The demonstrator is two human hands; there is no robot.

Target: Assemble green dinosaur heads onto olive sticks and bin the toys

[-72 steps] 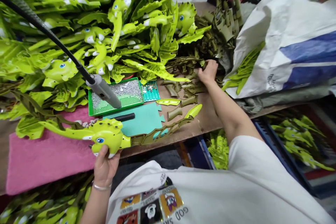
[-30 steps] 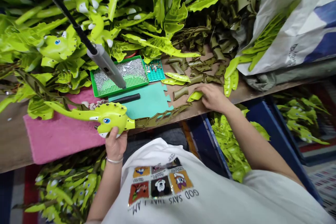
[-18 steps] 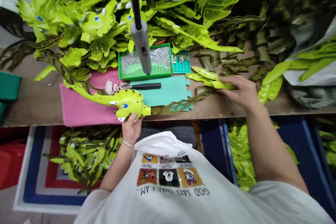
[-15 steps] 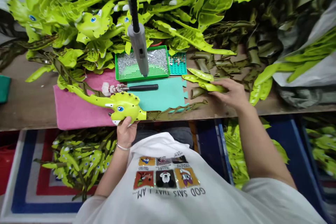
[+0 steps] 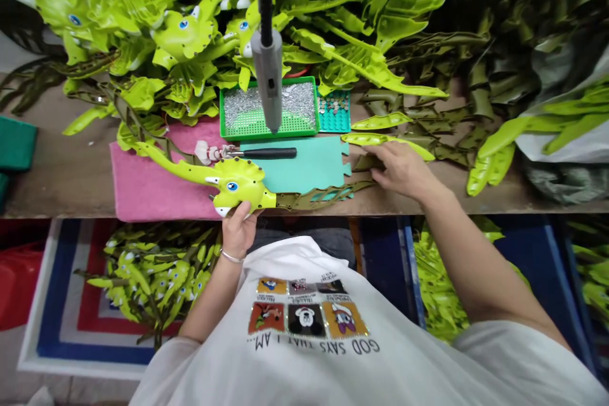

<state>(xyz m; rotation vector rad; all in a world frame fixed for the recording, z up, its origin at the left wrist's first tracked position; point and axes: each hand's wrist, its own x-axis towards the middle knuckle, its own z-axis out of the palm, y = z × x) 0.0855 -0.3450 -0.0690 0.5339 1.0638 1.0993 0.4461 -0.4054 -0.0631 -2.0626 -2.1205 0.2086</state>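
Note:
My left hand is closed on the lower edge of a lime-green plastic dinosaur-head toy with a blue eye and white horns. From the head, a long green piece runs left and an olive jagged blade-like piece runs right. My right hand hovers over an olive plastic part, thumb and fingers apart; whether it touches the part I cannot tell. Two slim green shell pieces, an upper one and a lower one, lie just beyond its fingers.
A hanging electric screwdriver points down over a green tray of screws. A black-handled tool lies on a turquoise mat. A pink cloth is at left. Heaps of green and olive parts fill the back.
My right hand has let go of the slim green pieces, which now lie on the table, and has shifted toward the olive part. My left hand still holds the dinosaur-head toy.

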